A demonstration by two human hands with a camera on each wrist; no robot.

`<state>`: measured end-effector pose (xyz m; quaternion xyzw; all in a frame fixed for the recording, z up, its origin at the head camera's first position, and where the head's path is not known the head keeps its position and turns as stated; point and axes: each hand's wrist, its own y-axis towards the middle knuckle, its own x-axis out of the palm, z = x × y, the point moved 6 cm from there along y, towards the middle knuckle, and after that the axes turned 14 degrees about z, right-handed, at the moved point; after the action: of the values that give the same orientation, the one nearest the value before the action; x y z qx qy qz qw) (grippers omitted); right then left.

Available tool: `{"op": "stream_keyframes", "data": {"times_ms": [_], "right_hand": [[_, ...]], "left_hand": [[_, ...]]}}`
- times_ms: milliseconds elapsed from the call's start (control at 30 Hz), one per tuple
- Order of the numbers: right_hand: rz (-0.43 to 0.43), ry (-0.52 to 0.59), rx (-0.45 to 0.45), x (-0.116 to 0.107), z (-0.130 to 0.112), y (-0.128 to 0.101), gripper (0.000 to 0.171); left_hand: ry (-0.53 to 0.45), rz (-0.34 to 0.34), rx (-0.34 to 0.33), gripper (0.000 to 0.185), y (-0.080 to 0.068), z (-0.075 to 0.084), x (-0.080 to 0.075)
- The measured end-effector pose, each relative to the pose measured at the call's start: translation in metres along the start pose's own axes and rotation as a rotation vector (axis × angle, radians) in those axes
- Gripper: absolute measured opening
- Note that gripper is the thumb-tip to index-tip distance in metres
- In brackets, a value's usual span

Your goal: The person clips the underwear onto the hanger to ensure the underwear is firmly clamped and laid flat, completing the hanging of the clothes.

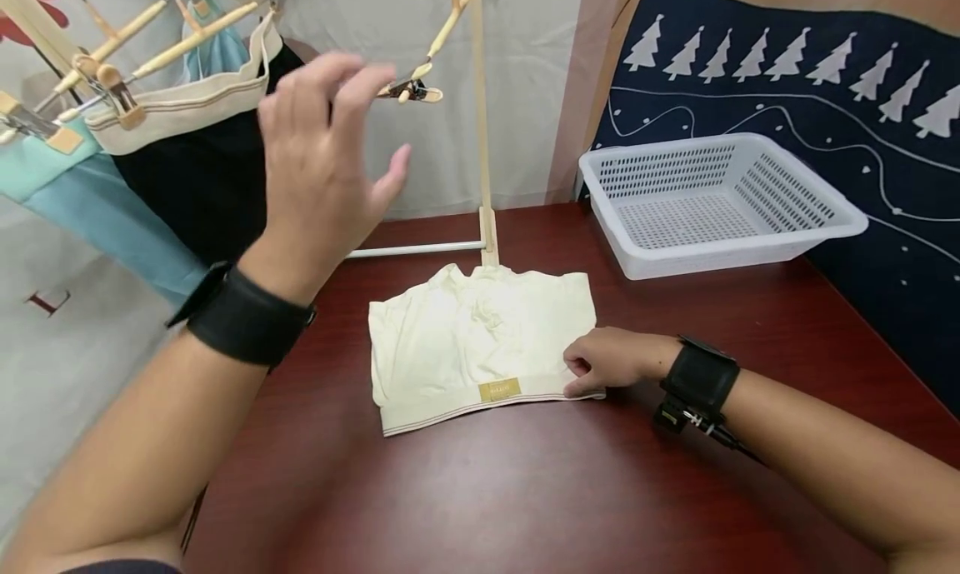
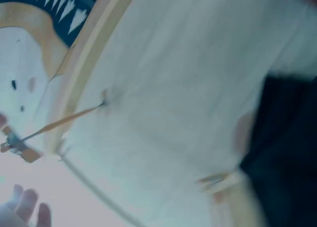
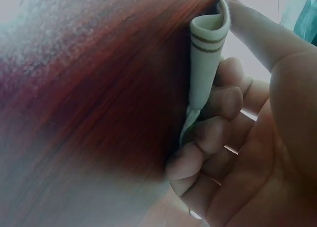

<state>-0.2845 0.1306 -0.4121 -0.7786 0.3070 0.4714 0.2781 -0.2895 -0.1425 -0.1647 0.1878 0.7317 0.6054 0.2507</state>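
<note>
Two hands: my right hand (image 1: 611,361) is pinching the top's (image 1: 480,341) right hem corner; my left hand (image 1: 322,153), fingers spread and holding nothing, is hovering near the clip (image 1: 411,89) above the table's (image 1: 525,491) far edge.

Head view high, downward – wrist views close; share garment (image 1: 480,341) hem.

A cream garment (image 1: 480,341) is laid flat on the dark red surface (image 1: 525,491), in front of the foot of a wooden stand. It is folded into a rough rectangle, with soft creases across the middle. A ribbed hem band runs along the near edge, marked by thin brownish stripes, and a small gold label (image 1: 499,389) is sewn at the middle of the band. The right corner of the band is pinched and slightly lifted; in the right wrist view this edge (image 3: 208,53) is seen curled into a narrow fold, its two stripes showing.
</note>
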Motion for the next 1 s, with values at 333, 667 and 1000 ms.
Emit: {"op": "stream_keyframes", "data": {"times_ms": [333, 667, 1000], "right_hand": [[-0.021, 0.009, -0.020, 0.007, 0.001, 0.001, 0.042], [0.009, -0.005, -0.001, 0.004, 0.002, 0.001, 0.042], [0.025, 0.021, -0.012, 0.000, 0.001, 0.002, 0.042]], "left_hand": [[0.381, -0.492, 0.035, 0.039, 0.049, 0.023, 0.065], [0.374, -0.622, -0.215, 0.035, 0.055, -0.014, 0.066], [0.313, -0.442, -0.329, 0.045, 0.054, -0.054, 0.035]]}}
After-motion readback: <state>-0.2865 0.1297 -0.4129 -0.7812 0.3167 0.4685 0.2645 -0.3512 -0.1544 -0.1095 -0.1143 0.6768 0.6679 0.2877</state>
